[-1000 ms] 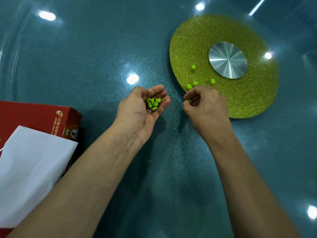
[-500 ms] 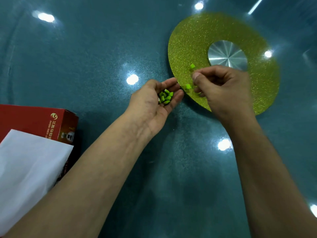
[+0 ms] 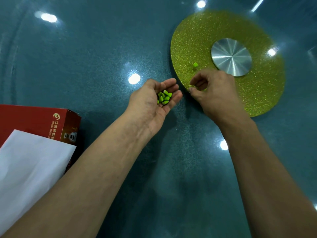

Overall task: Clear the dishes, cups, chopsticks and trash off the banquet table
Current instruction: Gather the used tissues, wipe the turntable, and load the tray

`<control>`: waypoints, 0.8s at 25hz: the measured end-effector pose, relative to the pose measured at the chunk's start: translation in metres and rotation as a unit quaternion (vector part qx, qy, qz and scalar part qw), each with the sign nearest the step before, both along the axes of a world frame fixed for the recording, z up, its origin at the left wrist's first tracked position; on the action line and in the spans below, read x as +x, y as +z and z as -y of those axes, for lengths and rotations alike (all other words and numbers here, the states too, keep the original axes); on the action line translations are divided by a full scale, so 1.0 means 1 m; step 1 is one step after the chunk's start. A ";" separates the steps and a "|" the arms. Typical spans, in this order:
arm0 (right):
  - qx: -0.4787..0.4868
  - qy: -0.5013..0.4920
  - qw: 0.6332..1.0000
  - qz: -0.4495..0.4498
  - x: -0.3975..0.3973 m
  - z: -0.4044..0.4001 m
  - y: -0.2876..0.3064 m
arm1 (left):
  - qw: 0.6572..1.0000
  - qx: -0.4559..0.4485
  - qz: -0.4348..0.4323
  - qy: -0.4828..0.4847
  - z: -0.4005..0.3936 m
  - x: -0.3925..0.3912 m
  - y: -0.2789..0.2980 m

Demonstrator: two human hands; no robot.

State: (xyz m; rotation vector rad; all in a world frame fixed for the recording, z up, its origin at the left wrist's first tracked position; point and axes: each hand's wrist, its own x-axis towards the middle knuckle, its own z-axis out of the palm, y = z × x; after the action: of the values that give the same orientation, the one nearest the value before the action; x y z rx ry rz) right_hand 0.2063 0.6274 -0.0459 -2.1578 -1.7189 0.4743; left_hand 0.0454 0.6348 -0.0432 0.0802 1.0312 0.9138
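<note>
At the near-left edge of the glittery yellow-green disc (image 3: 257, 93), the right hand (image 3: 216, 93) pinches a small green piece (image 3: 190, 86) between thumb and curled fingers (image 3: 197, 79). One more loose green piece (image 3: 195, 64) lies on the disc just beyond that hand, near the silver hub (image 3: 231, 57). Just left of the disc's rim, the left hand (image 3: 154, 103) is cupped palm up, fingers curled together around a heap of green pieces (image 3: 164, 97). Both hands hover over the glossy teal tabletop (image 3: 85, 57), which spreads open to the left and toward the person. At the near-left edge a red box (image 3: 39, 121) lies under a white sheet (image 3: 29, 172), well apart from the hands.
</note>
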 end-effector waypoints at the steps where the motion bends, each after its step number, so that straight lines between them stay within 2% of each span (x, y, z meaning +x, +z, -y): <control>1: -0.006 -0.002 1.000 -0.013 0.001 -0.001 0.000 | 1.000 0.000 -0.001 -0.001 0.001 0.001 0.000; 4: -0.020 -0.005 0.998 -0.055 0.003 0.000 -0.002 | 1.000 0.000 0.001 -0.005 0.002 0.003 0.000; 6: -0.004 -0.023 0.990 -0.141 0.002 0.004 0.001 | 1.000 -0.001 -0.002 -0.009 0.003 0.005 0.001; 9: 0.046 -0.008 0.948 -0.315 -0.001 0.010 0.014 | 1.000 0.001 -0.007 -0.019 0.002 0.009 0.004; 12: 0.010 0.067 0.911 -0.407 -0.005 0.014 0.025 | 1.000 -0.008 0.017 -0.021 0.002 0.012 0.005; 14: 0.026 0.039 0.928 -0.369 0.001 0.016 0.026 | 0.999 -0.013 0.037 -0.025 0.003 0.012 0.006; 17: 0.029 -0.019 0.990 -0.135 0.020 0.020 0.016 | 0.999 -0.009 0.028 -0.028 0.003 0.011 0.004; 18: 0.001 -0.013 0.997 -0.077 0.025 0.022 0.011 | 0.999 -0.008 0.024 -0.029 0.002 0.010 0.004; 20: -0.036 0.010 0.999 -0.038 0.027 0.024 0.002 | 0.999 -0.007 0.019 -0.031 0.001 0.011 0.003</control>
State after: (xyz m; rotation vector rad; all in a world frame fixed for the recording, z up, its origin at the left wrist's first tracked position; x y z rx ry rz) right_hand 0.2334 0.6038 -0.0436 -2.1435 -1.7083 0.6243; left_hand 0.0562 0.6335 -0.0399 0.0815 0.9940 0.8496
